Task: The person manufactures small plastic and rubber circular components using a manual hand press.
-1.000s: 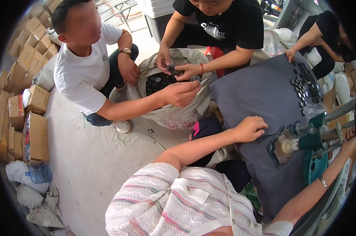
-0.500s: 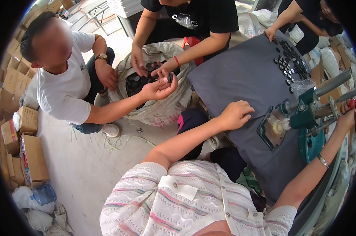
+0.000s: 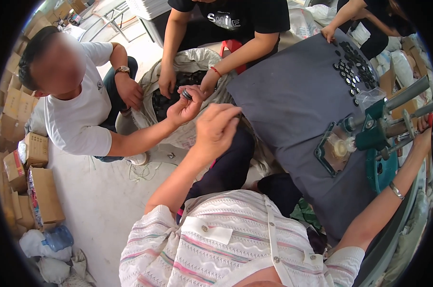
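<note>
A pale concrete floor (image 3: pixel 97 201) runs under everything, with a grey-covered counter (image 3: pixel 293 105) on the right side and stacked cardboard boxes (image 3: pixel 39 191) along the left edge.

Nearest the camera is the person's own striped knit shirt (image 3: pixel 226 248), buttoned down the front. From it the left arm rises toward the middle of the view, and the left hand (image 3: pixel 217 128) hangs raised above the gap between counter and sack, its fingers curled loosely together; whether it holds anything cannot be told. The right arm, with a thin bracelet (image 3: pixel 396 190) at the wrist, reaches out along the right rim, and the right hand (image 3: pixel 423 135) sits at the red-tipped handle (image 3: pixel 430 119) of a green press machine (image 3: pixel 374 136) at the counter's edge. Its grip is mostly hidden by the rim, so its state cannot be told.

Just past the left hand, a co-worker in a white shirt (image 3: pixel 77 119) crouches on the floor and holds up an open palm (image 3: pixel 185 107) with a small dark ring-shaped part (image 3: pixel 186 94) pinched at the fingertips. Behind that palm a light sack (image 3: pixel 188 71) stands open, full of dark parts, and a second person in a black shirt (image 3: pixel 231 19) has both hands at its mouth.

Farther off, near the counter's far corner, many small dark buttons (image 3: pixel 353 71) lie scattered, with another person's hand (image 3: pixel 328 32) touching the cloth just beside them.
</note>
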`<state>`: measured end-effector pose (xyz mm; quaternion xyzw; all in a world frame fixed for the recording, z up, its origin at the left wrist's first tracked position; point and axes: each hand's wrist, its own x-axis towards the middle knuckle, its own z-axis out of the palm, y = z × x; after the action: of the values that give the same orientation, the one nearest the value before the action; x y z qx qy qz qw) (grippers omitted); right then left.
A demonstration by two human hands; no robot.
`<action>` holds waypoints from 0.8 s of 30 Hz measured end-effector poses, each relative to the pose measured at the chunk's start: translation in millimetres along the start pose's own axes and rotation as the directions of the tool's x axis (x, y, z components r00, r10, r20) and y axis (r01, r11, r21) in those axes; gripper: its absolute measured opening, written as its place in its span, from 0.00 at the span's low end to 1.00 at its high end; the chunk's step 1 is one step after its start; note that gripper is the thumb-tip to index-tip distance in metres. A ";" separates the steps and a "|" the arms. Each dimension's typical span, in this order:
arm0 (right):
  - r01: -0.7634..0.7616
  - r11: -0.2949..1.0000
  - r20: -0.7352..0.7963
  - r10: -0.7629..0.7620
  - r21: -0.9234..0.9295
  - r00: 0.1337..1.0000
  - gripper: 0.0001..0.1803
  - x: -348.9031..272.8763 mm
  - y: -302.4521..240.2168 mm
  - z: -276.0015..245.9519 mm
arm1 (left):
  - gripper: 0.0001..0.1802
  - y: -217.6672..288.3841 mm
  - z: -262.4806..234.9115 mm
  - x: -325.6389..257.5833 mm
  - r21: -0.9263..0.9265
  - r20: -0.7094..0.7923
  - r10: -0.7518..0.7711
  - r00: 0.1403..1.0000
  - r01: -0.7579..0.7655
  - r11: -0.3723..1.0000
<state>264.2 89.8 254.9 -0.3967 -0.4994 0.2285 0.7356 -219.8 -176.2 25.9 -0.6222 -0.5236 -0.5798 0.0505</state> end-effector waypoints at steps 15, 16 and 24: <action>-0.022 0.999 0.206 0.014 0.038 0.978 0.16 45.0 24.7 -34.7 | 0.13 -18.4 -57.1 -43.0 0.230 -0.181 -0.226 0.957 0.265 0.936; -0.047 0.998 0.142 0.040 0.046 0.989 0.16 30.2 17.3 -20.1 | 0.13 -18.0 -56.4 -44.4 0.238 -0.187 -0.228 0.956 0.269 0.933; 0.002 0.998 0.001 -0.002 -0.069 1.000 0.16 57.6 28.9 -41.6 | 0.12 -16.9 -42.0 -48.8 0.136 -0.138 -0.229 0.964 0.248 0.959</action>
<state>326.9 133.9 255.6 -0.4213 -0.5079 0.2105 0.7212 -249.1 -225.7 -7.6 -0.5126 -0.6334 -0.5767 0.0590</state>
